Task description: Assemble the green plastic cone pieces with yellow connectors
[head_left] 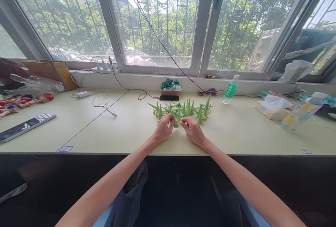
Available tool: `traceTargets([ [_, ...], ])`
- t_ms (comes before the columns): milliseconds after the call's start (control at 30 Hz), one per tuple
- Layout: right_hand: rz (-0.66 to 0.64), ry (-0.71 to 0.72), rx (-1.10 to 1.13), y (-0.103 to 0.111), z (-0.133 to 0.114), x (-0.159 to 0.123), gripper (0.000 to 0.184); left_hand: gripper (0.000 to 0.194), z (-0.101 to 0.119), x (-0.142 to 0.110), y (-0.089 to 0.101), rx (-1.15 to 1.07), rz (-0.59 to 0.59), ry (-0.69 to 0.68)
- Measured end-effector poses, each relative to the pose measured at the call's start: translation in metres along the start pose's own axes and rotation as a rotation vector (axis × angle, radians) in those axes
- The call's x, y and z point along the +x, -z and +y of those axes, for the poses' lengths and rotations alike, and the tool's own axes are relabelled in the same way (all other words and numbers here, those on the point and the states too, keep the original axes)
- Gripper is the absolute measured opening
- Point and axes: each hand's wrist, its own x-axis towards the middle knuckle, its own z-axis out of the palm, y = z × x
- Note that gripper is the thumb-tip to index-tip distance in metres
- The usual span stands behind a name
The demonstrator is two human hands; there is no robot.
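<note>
A cluster of several green cone-shaped plastic spikes (183, 110) with small yellow parts lies on the pale table (131, 129), just beyond my hands. My left hand (164, 129) and my right hand (193, 129) meet at the near edge of the cluster. Both hands have their fingers pinched together on one green spike piece (176, 123) between them. Some spikes stand upright, others lie on their sides.
A black phone (169, 98) and a small box of green items (170, 86) lie behind the cluster. A green-labelled bottle (230, 90) stands at right, with a tissue pack (273, 108) and a lying bottle (300, 113). Cables, a tablet (25, 127) and toys are at left.
</note>
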Motion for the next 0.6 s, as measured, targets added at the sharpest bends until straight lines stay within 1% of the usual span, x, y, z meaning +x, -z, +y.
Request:
traceTargets([
  [267,0.009,-0.007,-0.002,0.0016,-0.0028,0.0009,0.009,0.012,-0.001,0.0005,-0.0002,-0.041,0.018,-0.027],
  [600,0.002,-0.031,0.033,0.0012,-0.0016,0.0016,0.01,0.013,-0.0032,-0.0015,-0.001,-0.052,0.005,-0.022],
])
